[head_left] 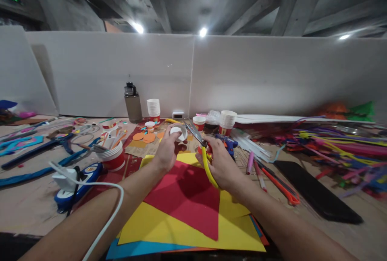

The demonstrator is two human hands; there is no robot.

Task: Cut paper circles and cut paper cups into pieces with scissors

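My left hand (168, 148) is closed around a small white paper cup piece (178, 132), its round opening turned toward me. My right hand (218, 160) grips a pair of scissors (208, 168) by their yellow handles. The metal blades point up and left, close beside the cup piece; whether they touch it I cannot tell. Under both hands lies a red sheet (187, 196) on top of yellow sheets (157, 222), with a blue sheet (136, 249) showing below. Orange paper discs (148, 137) rest just beyond my left hand.
Stacked paper cups (153, 109) and a bottle (133, 105) stand at the back. At left are a cup of tools (111, 157) and a power strip (79, 186), its white cable crossing my left forearm. A black slab (317, 192) and colourful pipe cleaners (347, 144) lie right.
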